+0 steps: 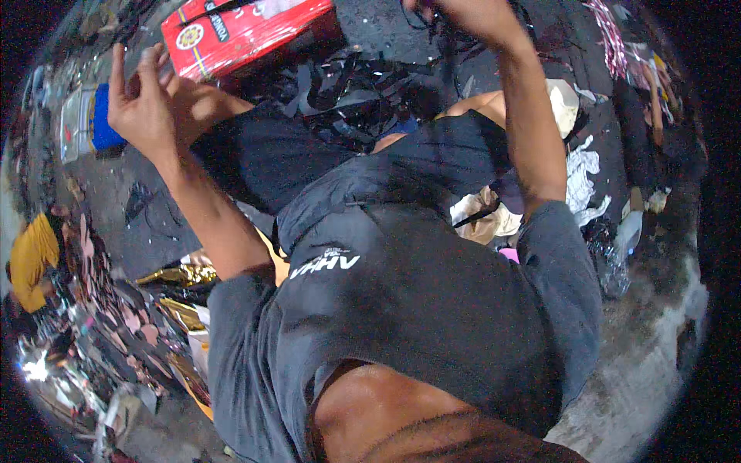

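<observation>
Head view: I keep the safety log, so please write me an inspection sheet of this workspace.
Surface: grey floor, blotchy and littered.
Job's things: black strips heaped in front; red package ahead, toward the left.
Clutter: flat scraps and gold foil at left; crumpled white sheet at right.
Hands: left hand open, fingers raised; right hand cut off by the top edge, grip unclear.
Cables: nothing seen for certain.
Surroundings: yellow cloth-like item far left.

Red package [258, 38] is looking glossy and plastic-wrapped; grey shirt [417, 309] is appearing as matt cloth; gold scraps [176, 274] are gleaming, foil-like.
</observation>
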Available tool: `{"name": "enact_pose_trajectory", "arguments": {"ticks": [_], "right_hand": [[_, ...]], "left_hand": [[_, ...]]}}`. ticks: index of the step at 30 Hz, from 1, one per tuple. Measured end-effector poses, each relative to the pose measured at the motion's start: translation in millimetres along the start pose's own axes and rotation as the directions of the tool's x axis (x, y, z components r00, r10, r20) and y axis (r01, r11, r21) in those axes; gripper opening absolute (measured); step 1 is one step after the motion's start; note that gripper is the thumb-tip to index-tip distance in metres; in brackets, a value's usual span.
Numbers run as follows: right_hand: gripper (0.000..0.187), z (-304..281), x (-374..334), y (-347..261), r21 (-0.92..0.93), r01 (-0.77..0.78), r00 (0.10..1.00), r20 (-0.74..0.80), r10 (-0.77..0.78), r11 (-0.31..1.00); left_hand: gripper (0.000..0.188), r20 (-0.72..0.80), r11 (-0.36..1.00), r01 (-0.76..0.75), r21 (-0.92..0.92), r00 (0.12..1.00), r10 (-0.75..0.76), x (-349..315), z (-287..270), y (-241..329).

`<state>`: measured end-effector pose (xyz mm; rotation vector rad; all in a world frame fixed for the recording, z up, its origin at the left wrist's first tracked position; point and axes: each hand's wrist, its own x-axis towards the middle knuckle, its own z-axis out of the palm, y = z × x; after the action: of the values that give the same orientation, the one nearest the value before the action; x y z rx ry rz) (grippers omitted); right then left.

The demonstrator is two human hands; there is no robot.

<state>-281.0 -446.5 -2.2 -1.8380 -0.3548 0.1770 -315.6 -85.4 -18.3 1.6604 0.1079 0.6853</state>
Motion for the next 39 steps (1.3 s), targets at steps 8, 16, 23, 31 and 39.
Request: {"name": "enact_pose_trajectory", "arguments": {"ticks": [8, 16, 23, 31, 39], "right_hand": [[0.016, -85, 54, 144, -0.698, -0.420, 0.554, -0.703, -0.446, 0.579], [0.060, 88, -3, 338, -0.724, -0.350, 0.870, -0.016, 0.493, 0.594], [0.035, 123, -14, 202, -0.753, -0.073, 0.687, 0.437, 0.580, 0.654], [0.036, 34, -29, -17, -0.496, 0.297, 0.922, 0.372, -0.108, 0.816], [0.022, -31, -31, -30, -0.249, 0.094, 0.995, 0.003, -0.096, 0.964]], "left_hand": [[0.025, 0.307, 0.993, 0.076, 0.096, 0.946, -0.102, -78, 24, -12], [0.025, 0.498, 0.961, 0.146, 0.233, 0.831, -0.247, -107, 46, 1], [0.031, 0.581, 0.953, 0.088, 0.289, 0.775, -0.248, -106, 55, -13], [0.050, 0.723, 0.985, -0.093, 0.144, 0.689, -0.041, -104, 109, -6], [0.037, 0.679, 0.995, 0.101, 0.003, 0.730, -0.076, -82, 102, -8]]}}
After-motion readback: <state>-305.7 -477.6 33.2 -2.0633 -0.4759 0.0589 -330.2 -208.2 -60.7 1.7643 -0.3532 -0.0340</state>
